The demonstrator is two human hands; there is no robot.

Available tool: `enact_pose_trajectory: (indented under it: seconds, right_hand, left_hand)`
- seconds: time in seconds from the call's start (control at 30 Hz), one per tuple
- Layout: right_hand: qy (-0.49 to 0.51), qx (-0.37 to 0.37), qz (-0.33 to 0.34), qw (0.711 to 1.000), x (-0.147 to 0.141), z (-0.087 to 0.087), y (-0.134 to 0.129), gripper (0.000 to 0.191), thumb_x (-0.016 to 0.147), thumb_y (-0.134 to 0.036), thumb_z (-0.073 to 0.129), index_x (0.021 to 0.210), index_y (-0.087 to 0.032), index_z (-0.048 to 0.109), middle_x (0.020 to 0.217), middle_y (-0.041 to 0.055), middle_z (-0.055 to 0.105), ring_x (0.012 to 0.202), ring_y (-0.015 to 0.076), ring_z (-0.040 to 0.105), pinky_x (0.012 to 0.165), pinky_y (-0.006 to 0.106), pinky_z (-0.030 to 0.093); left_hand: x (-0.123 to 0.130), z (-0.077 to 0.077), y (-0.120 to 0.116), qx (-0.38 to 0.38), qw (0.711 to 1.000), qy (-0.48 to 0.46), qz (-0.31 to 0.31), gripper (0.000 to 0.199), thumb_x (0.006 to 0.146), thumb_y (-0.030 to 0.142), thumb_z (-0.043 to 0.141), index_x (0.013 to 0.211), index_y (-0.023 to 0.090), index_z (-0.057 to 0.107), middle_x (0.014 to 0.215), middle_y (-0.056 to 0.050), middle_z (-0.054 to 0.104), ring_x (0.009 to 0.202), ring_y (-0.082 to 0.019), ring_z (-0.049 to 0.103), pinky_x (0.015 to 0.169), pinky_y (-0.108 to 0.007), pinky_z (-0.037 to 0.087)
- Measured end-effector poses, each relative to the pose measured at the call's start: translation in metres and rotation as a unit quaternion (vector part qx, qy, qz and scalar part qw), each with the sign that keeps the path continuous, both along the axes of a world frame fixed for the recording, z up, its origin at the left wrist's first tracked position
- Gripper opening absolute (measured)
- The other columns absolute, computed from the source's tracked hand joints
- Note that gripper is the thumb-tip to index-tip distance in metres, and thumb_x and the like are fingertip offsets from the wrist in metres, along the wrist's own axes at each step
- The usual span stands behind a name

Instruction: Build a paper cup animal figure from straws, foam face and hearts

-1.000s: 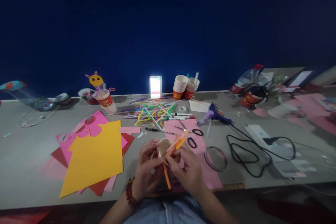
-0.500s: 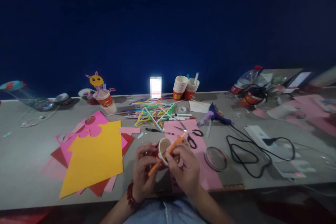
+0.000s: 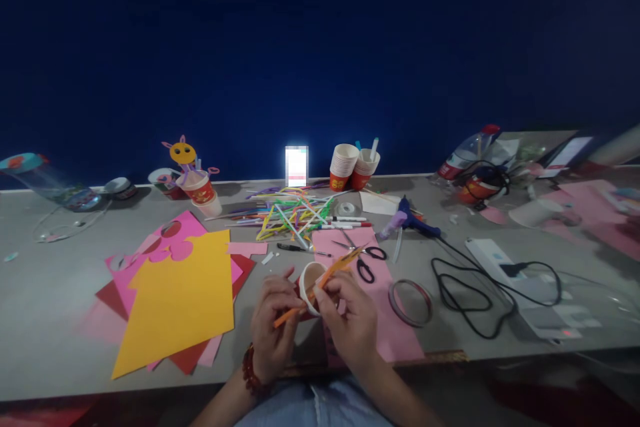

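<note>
Between my hands a red-and-white paper cup (image 3: 306, 272) is tilted with its mouth toward me. My left hand (image 3: 273, 310) is closed on the cup's left side. A slim orange drinking straw (image 3: 330, 271) crosses the cup's mouth at a slant, its lower end by my left fingers. My right hand (image 3: 353, 313) pinches this straw near the rim, thumb on top. Its upper end points toward the scissors (image 3: 367, 265), which lie on a pink paper sheet (image 3: 395, 320). Fingers hide part of the cup.
Sheets of yellow paper (image 3: 185, 300) lie at left. Behind my hands sits a pile of coloured straws (image 3: 293, 213). Stacked paper cups (image 3: 344, 163) stand at the back. On the right are a tape roll (image 3: 411, 303), a blue glue gun (image 3: 415, 219) and a power strip (image 3: 500, 273) with cables.
The orange straw has slid a little down and left at its lower end, while its upper end now reaches farther right. Both hands have shifted slightly left.
</note>
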State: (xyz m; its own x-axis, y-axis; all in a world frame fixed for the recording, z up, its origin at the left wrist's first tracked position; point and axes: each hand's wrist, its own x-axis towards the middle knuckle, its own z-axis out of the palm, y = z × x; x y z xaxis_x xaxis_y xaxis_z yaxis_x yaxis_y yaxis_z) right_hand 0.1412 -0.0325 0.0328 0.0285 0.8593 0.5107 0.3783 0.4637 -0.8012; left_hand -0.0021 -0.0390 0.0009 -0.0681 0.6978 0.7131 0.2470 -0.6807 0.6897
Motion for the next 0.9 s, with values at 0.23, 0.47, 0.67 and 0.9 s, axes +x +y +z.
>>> enact_pose_trajectory:
  seconds: [0.23, 0.47, 0.67, 0.9]
  right_hand:
    - [-0.007, -0.019, -0.008, 1.0, -0.003, 0.002, 0.0, 0.025, 0.092, -0.023, 0.057, 0.067, -0.022, 0.053, 0.062, -0.0013, 0.057, 0.064, 0.0171, 0.053, 0.064, 0.03, 0.043]
    - [-0.013, -0.01, -0.01, 1.0, -0.002, 0.001, 0.0, 0.025, 0.091, -0.022, 0.058, 0.067, -0.022, 0.053, 0.057, -0.0038, 0.054, 0.057, 0.0149, 0.05, 0.061, 0.029, 0.042]
    - [-0.001, 0.006, -0.045, 0.999, -0.008, -0.008, 0.0, 0.025, 0.091, -0.022, 0.059, 0.067, -0.022, 0.054, 0.064, -0.001, 0.059, 0.062, 0.0161, 0.055, 0.061, 0.03, 0.042]
    - [-0.01, 0.01, -0.04, 0.999, -0.006, -0.011, 0.003, 0.026, 0.091, -0.023, 0.059, 0.066, -0.022, 0.053, 0.064, -0.0019, 0.06, 0.063, 0.0163, 0.055, 0.066, 0.031, 0.043]
  left_hand:
    - [-0.001, -0.005, 0.002, 0.01, 1.0, 0.017, 0.01, 0.012, 0.092, 0.013, 0.055, 0.095, 0.023, 0.061, 0.087, -0.002, 0.06, 0.085, -0.018, 0.06, 0.101, -0.056, 0.052]
    - [-0.006, -0.003, 0.003, 0.011, 0.998, 0.069, 0.004, 0.016, 0.092, 0.013, 0.055, 0.1, 0.023, 0.064, 0.089, -0.004, 0.061, 0.088, -0.02, 0.061, 0.095, -0.049, 0.055]
    - [-0.003, -0.002, 0.002, -0.021, 0.995, 0.092, 0.022, 0.013, 0.096, 0.022, 0.048, 0.09, 0.022, 0.059, 0.082, -0.003, 0.062, 0.085, -0.02, 0.061, 0.105, -0.055, 0.044]
    - [-0.002, 0.001, 0.002, -0.047, 0.988, 0.147, 0.008, 0.011, 0.096, 0.016, 0.046, 0.096, 0.022, 0.055, 0.092, -0.004, 0.061, 0.097, -0.021, 0.059, 0.109, -0.056, 0.038]
